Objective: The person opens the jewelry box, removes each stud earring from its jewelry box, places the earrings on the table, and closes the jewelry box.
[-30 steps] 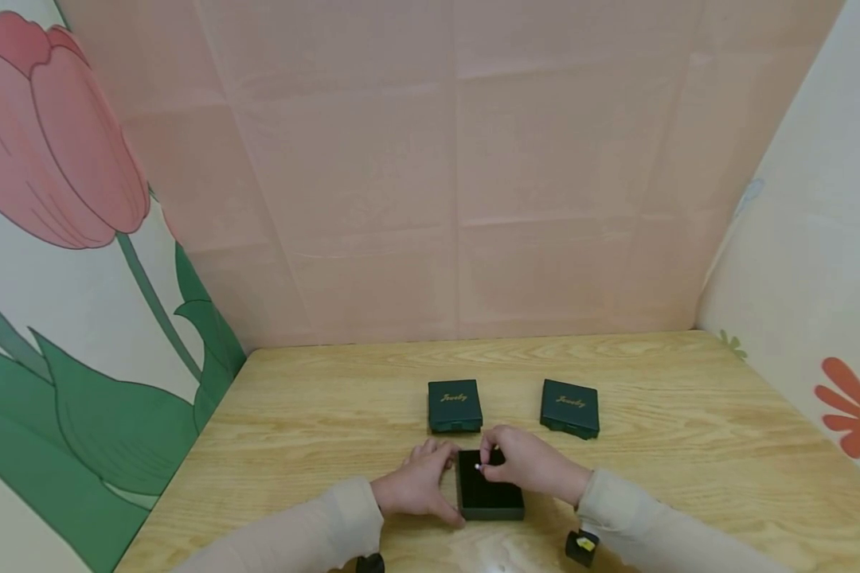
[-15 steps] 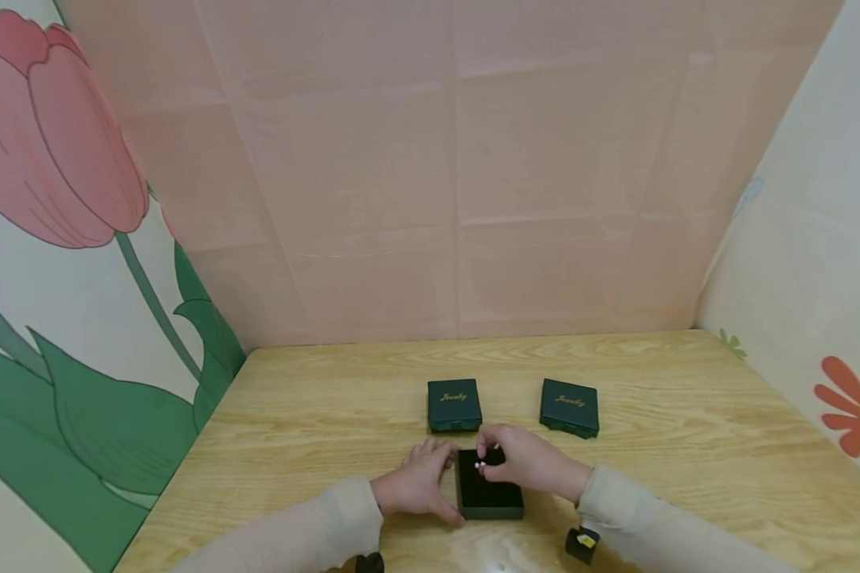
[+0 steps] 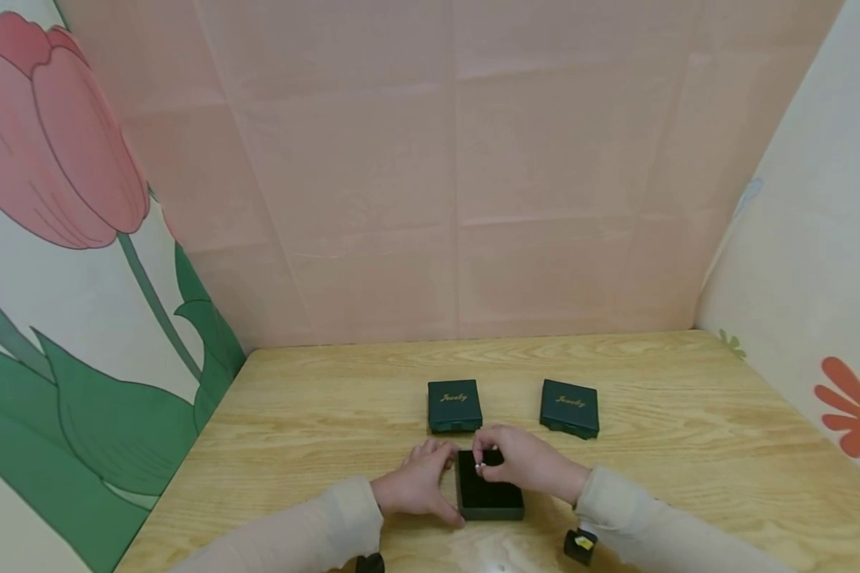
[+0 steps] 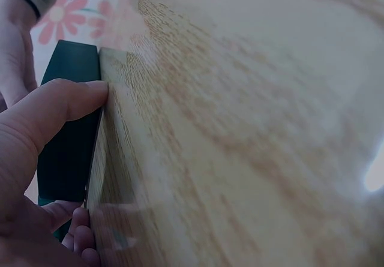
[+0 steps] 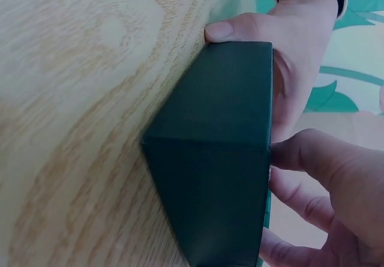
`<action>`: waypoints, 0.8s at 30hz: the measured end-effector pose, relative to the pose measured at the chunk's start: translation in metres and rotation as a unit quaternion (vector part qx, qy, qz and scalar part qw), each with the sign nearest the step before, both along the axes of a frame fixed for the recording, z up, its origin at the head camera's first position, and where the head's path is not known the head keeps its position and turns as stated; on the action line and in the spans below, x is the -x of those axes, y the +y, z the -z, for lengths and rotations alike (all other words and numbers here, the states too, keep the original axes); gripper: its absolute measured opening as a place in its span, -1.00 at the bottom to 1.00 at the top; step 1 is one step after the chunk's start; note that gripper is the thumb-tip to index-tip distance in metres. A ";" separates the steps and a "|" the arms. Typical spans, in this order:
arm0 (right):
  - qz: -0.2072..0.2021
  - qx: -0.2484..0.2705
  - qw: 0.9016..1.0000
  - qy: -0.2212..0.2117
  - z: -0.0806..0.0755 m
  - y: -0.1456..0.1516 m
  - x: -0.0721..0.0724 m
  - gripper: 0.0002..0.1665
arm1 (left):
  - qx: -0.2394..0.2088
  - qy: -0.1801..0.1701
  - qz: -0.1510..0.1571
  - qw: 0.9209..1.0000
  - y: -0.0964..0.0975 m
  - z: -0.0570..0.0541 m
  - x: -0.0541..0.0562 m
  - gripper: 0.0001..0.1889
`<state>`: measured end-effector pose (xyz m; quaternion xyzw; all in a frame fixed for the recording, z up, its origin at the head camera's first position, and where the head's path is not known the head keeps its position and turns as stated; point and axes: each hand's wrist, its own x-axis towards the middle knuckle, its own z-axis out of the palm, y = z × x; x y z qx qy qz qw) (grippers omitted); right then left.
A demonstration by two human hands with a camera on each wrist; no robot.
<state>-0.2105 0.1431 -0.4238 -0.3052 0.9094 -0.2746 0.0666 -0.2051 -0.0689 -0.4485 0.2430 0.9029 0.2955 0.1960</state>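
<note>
A dark green jewelry box (image 3: 490,513) with a black inside lies open-faced on the table between my hands. My left hand (image 3: 417,481) holds it by its left side. In the left wrist view the thumb (image 4: 75,102) presses one end of that side and the fingers (image 4: 78,234) wrap the other. Over the far part of the black inside, my right hand (image 3: 526,465) pinches a small shiny piece of jewelry (image 3: 479,466), too small to make out. The right wrist view has the box's outer walls (image 5: 210,99), with right fingers (image 5: 306,156) at its top edge.
Two lidded green boxes with gold lettering stand beyond the hands, a left one (image 3: 455,407) and a right one (image 3: 569,408). The wood-grain table (image 3: 330,414) ends at a pink backdrop (image 3: 401,199). Flower-printed walls flank it on both sides.
My right hand's fingers have shifted slightly left over the box with the small shiny piece. My left hand and the boxes have stayed put.
</note>
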 end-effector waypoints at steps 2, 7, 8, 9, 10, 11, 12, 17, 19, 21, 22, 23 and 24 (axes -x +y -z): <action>0.002 -0.001 1.000 0.000 0.000 0.000 -0.001 -0.79 | 0.000 0.001 0.000 1.000 0.000 0.000 0.000 -0.17; 0.004 -0.002 1.000 -0.002 -0.001 -0.001 -0.001 -0.79 | -0.002 0.001 -0.002 1.000 0.000 0.001 0.000 -0.16; 0.006 -0.002 1.000 -0.004 -0.001 -0.001 -0.001 -0.79 | -0.002 0.001 -0.002 1.000 0.000 0.001 0.000 -0.16; 0.006 -0.002 1.000 -0.005 -0.001 -0.001 -0.001 -0.79 | -0.003 0.001 -0.002 1.000 0.000 0.001 0.000 -0.16; 0.007 -0.002 1.000 -0.007 -0.001 -0.001 -0.001 -0.79 | -0.003 0.002 -0.002 1.000 0.000 0.001 0.000 -0.16; 0.008 -0.003 1.000 -0.008 -0.001 -0.001 -0.001 -0.79 | -0.002 0.003 -0.002 1.000 0.000 0.001 0.000 -0.16; 0.009 -0.003 1.000 -0.010 -0.001 -0.001 -0.001 -0.79 | -0.002 0.003 -0.002 1.000 0.000 0.002 0.000 -0.16; 0.007 -0.003 1.000 -0.007 -0.002 -0.001 -0.001 -0.79 | -0.001 0.001 -0.001 1.000 0.000 0.002 0.001 -0.16; 0.006 -0.001 1.000 -0.005 -0.002 -0.001 -0.001 -0.79 | -0.002 0.000 -0.001 1.000 0.000 0.002 0.001 -0.16; 0.006 0.000 1.000 -0.005 -0.002 0.000 -0.001 -0.79 | -0.002 0.000 -0.001 1.000 0.000 0.002 0.001 -0.16; 0.006 0.001 1.000 -0.006 -0.002 0.000 -0.001 -0.80 | -0.002 0.000 0.000 1.000 0.000 0.002 0.001 -0.16; 0.007 0.001 1.000 -0.007 -0.002 0.000 -0.001 -0.80 | -0.003 -0.001 0.000 1.000 0.000 0.002 0.001 -0.16; 0.008 0.001 1.000 -0.008 -0.002 -0.001 -0.001 -0.80 | -0.003 -0.002 0.000 1.000 0.000 0.002 0.001 -0.16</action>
